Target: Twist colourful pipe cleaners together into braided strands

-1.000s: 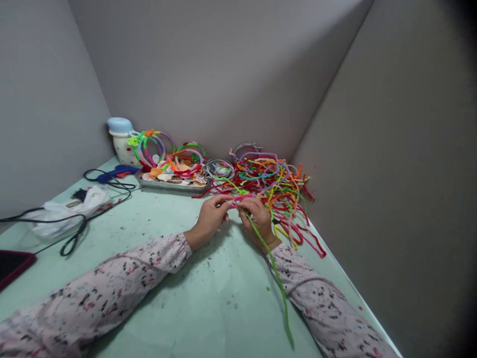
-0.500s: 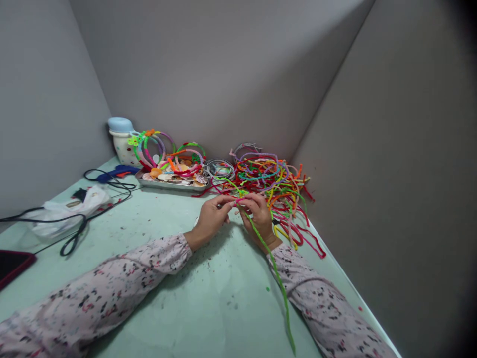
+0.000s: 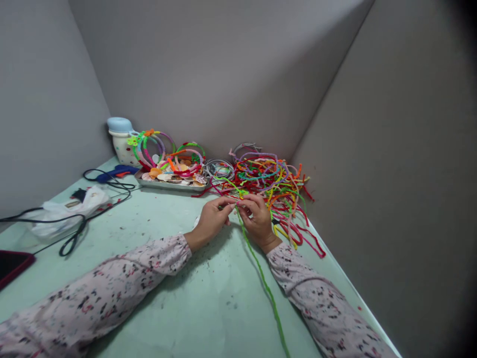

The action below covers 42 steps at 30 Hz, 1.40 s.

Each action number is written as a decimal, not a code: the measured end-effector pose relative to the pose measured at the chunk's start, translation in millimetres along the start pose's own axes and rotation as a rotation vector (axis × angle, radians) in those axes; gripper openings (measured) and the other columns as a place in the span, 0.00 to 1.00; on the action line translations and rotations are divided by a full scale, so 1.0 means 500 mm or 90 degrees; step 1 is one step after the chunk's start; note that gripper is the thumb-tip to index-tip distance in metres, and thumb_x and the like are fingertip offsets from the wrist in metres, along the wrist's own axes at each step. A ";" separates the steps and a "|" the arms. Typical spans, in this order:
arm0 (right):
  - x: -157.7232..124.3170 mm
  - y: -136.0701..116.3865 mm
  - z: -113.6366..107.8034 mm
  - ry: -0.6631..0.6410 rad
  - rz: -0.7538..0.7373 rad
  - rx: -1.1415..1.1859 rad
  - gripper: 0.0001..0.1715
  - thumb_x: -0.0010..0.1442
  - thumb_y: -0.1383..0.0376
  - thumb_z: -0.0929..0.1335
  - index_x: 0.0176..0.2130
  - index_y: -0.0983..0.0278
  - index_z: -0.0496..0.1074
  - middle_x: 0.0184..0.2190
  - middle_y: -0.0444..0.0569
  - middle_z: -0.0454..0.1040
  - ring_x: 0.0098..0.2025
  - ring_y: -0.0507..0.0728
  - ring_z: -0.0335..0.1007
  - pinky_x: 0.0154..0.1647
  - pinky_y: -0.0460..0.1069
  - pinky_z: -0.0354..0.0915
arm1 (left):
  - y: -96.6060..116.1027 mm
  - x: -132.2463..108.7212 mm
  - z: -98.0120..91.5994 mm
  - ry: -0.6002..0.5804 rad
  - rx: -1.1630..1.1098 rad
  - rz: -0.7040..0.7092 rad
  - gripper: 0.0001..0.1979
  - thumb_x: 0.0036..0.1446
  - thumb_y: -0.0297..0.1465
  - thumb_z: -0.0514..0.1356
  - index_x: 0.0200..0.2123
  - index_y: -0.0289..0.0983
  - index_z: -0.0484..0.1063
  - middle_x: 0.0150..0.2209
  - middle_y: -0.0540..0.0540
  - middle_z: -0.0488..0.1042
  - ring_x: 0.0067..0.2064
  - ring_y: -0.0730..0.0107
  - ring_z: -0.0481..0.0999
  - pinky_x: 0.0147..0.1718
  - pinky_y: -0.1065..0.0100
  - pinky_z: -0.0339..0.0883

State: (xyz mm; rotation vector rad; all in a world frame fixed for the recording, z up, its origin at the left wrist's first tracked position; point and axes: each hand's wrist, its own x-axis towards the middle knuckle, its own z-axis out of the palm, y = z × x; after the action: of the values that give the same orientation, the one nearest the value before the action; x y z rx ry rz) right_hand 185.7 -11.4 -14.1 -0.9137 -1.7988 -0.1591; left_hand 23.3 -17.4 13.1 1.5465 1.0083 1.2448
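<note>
A long green pipe cleaner point(image 3: 265, 283) runs from between my fingertips down toward the near side of the table. My left hand point(image 3: 213, 221) is closed, thumb and forefinger pinched at the pipe cleaner's upper end. Facing it, my right hand point(image 3: 257, 219) is also closed, its fingertips gripping at the same spot. The fingers hide most of that end. Just beyond the hands, a yellow-green bent piece point(image 3: 243, 193) lies by a heap of coloured pipe cleaners point(image 3: 268, 174).
A metal tray point(image 3: 171, 185) holds shells and wrapped, coloured hoops point(image 3: 152, 149). Coiled wire point(image 3: 219, 169) lies beside it. At left are a blue-lidded bottle point(image 3: 124, 144), a blue tool point(image 3: 117, 174) with a black cord, a plastic bag point(image 3: 55, 214) and a dark red-edged device point(image 3: 15, 263). Walls enclose the table.
The green pipe cleaner's hanging length has swung left, off my right wrist. My right fingers have shifted slightly, and the pink bit between the hands shows less. Both arms stay nearly in place.
</note>
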 end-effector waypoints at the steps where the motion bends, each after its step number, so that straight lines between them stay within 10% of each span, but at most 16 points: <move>1: 0.000 0.000 0.000 0.000 0.001 0.002 0.08 0.62 0.64 0.66 0.42 0.59 0.73 0.44 0.51 0.70 0.41 0.55 0.71 0.36 0.50 0.73 | 0.001 0.000 0.000 -0.001 -0.002 -0.004 0.13 0.54 0.37 0.60 0.39 0.35 0.77 0.26 0.49 0.75 0.17 0.79 0.67 0.17 0.75 0.57; 42: -0.001 0.006 0.001 -0.022 0.028 0.084 0.07 0.63 0.65 0.66 0.43 0.59 0.72 0.42 0.50 0.70 0.44 0.55 0.70 0.40 0.51 0.72 | 0.001 0.004 0.003 -0.034 -0.088 -0.075 0.12 0.51 0.33 0.60 0.38 0.33 0.75 0.21 0.52 0.70 0.18 0.77 0.67 0.17 0.75 0.56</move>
State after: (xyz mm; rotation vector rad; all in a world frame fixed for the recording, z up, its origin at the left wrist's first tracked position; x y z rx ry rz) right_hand 187.0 -9.3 -15.6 -0.8663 -1.7966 0.0028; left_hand 25.2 -16.0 13.7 1.3861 0.9455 1.1609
